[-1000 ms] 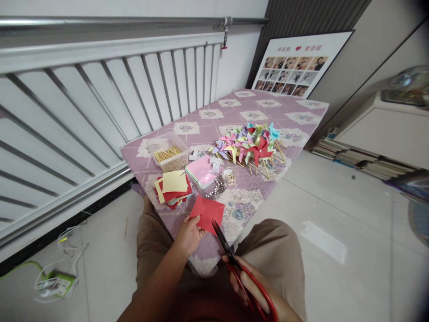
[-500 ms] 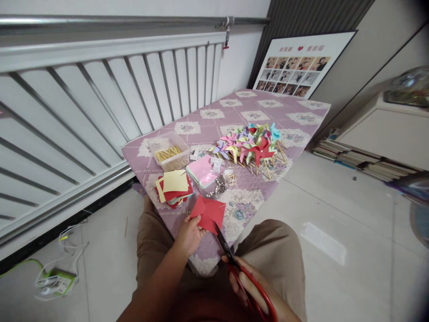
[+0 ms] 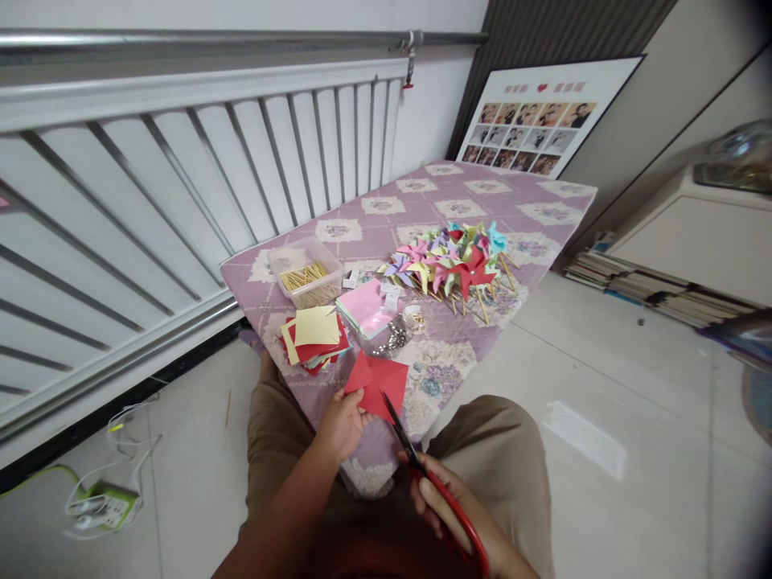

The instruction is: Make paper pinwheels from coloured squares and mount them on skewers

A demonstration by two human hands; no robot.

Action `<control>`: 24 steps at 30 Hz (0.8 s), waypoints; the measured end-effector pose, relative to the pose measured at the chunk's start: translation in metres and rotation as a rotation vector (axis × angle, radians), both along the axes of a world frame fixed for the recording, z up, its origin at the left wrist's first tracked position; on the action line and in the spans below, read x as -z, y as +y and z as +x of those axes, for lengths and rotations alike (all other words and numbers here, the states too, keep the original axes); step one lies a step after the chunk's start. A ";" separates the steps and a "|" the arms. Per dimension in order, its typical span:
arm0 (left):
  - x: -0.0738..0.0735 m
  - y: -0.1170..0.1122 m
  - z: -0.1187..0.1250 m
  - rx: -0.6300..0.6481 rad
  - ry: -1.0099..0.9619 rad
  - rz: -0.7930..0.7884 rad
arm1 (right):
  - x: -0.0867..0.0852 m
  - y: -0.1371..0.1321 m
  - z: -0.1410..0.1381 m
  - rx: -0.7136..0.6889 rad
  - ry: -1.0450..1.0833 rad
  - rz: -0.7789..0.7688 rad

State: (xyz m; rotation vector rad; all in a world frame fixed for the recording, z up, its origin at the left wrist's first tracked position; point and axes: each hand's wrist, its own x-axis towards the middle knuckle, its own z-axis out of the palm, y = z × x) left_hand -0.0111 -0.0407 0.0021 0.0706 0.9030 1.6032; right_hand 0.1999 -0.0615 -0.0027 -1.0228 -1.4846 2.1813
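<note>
My left hand [image 3: 342,422] pinches a red paper square [image 3: 377,384] by its near left edge, above the near end of the purple quilted table [image 3: 440,205]. Red-handled scissors [image 3: 422,474] sit in my right hand [image 3: 458,515], fingers through the loops. Their dark blades point up into the near corner of the red square and look nearly closed on it. Just beyond lie a stack of red and yellow paper squares [image 3: 314,334] and a pink paper pad [image 3: 362,310].
A clear tub of wooden sticks [image 3: 301,277] stands at the table's left. Several coloured paper pinwheels [image 3: 449,261] lie mid-table, small metal bits [image 3: 392,338] beside the pad. White railing to the left, photo board [image 3: 536,112] leaning behind, stacked books [image 3: 651,289] on the floor right, power strip [image 3: 100,507] bottom left.
The scissor blades have closed further into the red square's near corner, and my right hand has drawn in slightly. The view has shifted a little.
</note>
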 end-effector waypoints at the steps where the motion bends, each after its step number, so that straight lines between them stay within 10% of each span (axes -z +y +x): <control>1: 0.000 0.000 0.000 0.000 0.000 0.002 | 0.000 0.001 0.000 0.006 -0.020 -0.005; 24: -0.009 0.001 0.001 -0.001 0.012 -0.017 | 0.002 0.003 -0.003 0.025 -0.061 -0.002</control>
